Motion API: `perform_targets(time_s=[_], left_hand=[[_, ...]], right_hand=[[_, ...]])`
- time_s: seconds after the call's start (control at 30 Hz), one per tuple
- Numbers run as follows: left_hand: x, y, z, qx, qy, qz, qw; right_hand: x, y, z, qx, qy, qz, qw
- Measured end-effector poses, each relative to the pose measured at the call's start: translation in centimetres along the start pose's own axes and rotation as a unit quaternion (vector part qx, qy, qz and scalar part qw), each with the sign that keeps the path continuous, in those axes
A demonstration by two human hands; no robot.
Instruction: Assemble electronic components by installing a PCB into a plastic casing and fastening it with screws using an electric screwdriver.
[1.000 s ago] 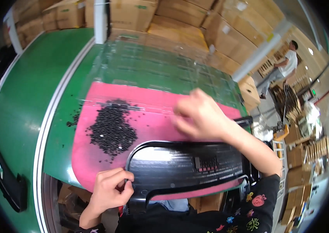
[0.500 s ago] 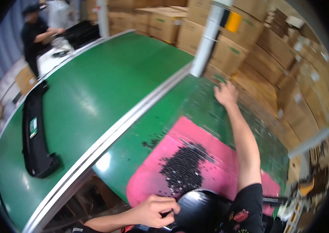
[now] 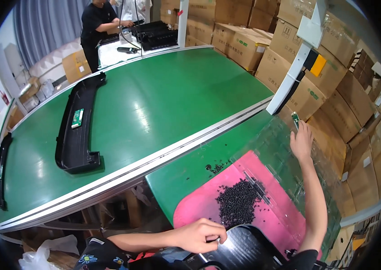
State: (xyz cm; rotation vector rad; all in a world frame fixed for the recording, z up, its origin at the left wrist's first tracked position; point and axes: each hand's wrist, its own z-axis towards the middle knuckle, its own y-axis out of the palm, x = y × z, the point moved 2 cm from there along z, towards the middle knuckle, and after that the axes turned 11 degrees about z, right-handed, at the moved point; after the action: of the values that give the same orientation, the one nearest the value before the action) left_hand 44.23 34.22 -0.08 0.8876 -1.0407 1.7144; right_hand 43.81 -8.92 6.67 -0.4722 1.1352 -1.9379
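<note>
My right hand reaches out at the far right of the bench, its fingers closed on a small green circuit board. Below it lies a clear plastic tray with compartments. My left hand is near the lower edge, fingers curled, beside a glossy black plastic part close to my body. What those fingers hold, if anything, is hidden. Between my hands a heap of small black screws lies on a pink mat, with a few more screws scattered on the green surface beyond.
Past a metal rail runs a green conveyor belt. On it lies a long black housing with a green board inside; a second black housing is farther left. Cardboard boxes are stacked behind. Another person works at the far table.
My view has swung left, so the scene sits farther right. A green circuit board now shows in my right hand's fingers. My left hand stays curled by the black part.
</note>
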Motion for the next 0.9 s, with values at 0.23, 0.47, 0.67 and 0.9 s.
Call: perform_targets(time_s=[0.23,0.47,0.67,0.9], left_hand=[[-0.1,0.7,-0.3,0.044,0.006,-0.026,0.999],[7.3,1.3,3.7,0.032,0.161,0.242,0.956],[9.6,6.2,6.7,-0.177,0.207,0.187,0.944],[10.1,8.0,10.3,-0.242,0.166,0.097,0.951]], right_hand=[[-7.6,-16.4,-14.4,-0.004,-0.243,0.214,0.946],[-13.5,-24.8,-26.8,-0.164,-0.281,0.273,0.905],[-12.0,-28.4,-32.5,-0.097,-0.222,0.179,0.954],[-8.6,-28.6,-36.1,0.047,-0.138,0.107,0.984]])
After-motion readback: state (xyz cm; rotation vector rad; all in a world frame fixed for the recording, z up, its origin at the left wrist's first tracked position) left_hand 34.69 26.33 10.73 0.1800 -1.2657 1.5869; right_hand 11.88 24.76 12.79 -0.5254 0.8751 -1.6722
